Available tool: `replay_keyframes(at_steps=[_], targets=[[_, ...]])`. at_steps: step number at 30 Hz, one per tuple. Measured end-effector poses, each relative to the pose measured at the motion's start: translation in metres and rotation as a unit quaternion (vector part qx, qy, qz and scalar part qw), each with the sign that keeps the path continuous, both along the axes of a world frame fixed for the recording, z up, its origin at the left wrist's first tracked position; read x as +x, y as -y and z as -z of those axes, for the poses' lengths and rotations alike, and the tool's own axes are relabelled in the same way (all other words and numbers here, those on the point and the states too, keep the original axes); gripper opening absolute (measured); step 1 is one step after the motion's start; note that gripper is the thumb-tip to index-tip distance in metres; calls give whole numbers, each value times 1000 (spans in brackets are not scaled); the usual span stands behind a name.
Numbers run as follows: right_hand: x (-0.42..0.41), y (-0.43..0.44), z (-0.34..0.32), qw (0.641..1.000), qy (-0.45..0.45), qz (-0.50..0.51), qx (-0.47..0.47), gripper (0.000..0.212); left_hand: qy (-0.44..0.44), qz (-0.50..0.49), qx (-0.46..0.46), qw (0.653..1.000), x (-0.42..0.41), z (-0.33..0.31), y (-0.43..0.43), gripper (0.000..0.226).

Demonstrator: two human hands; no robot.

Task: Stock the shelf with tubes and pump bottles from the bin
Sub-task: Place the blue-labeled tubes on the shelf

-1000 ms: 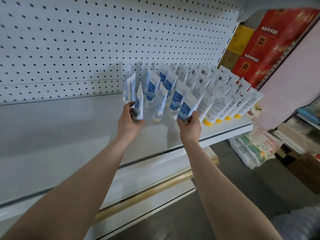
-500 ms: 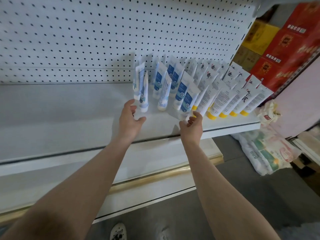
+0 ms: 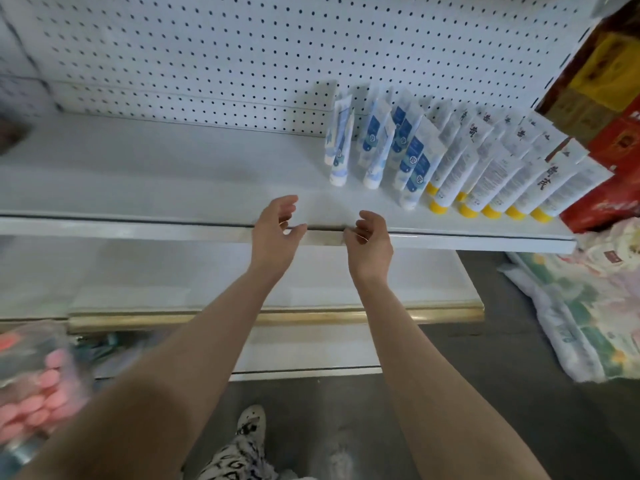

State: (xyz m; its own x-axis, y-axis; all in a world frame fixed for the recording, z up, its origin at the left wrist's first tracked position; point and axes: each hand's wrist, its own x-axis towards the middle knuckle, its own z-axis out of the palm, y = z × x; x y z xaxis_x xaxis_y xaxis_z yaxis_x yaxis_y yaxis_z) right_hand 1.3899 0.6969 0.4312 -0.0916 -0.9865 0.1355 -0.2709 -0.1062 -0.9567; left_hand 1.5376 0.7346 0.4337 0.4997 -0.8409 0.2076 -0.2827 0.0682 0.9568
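Pink shapes [image 3: 45, 393], blurred, perhaps pump bottles, fill the bin [image 3: 34, 341] at lower left. Above it, white shelf [image 3: 138, 174] surface runs wide. The left hand [image 3: 277, 230] hovers over the shelf's front edge, fingers loosely curled, holding nothing. The right hand [image 3: 370, 242], just beside it, is likewise slack. Blue-labelled tubes [image 3: 374, 143], then yellow-capped tubes [image 3: 502, 174], stand on their caps at the shelf's right end.

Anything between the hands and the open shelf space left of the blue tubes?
Nothing visible. Left hand and right hand hover empty at the shelf front edge; no item shows between them and the stretch left of the blue-and-white tubes, back to the pegboard.
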Motion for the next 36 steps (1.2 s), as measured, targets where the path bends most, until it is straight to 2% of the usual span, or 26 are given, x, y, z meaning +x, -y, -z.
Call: replay_keyframes(at_steps=[12, 22, 36], targets=[[87, -71, 11, 993, -28, -113, -14, 34, -9, -71, 16, 997, 60, 4, -91, 35], [203, -173, 24, 977, -52, -206, -16, 33, 1, -141, 44, 989, 172, 11, -200, 32], [343, -300, 66, 946, -116, -303, 13, 29, 5, -208, 82, 975, 309, 53, -347, 33]])
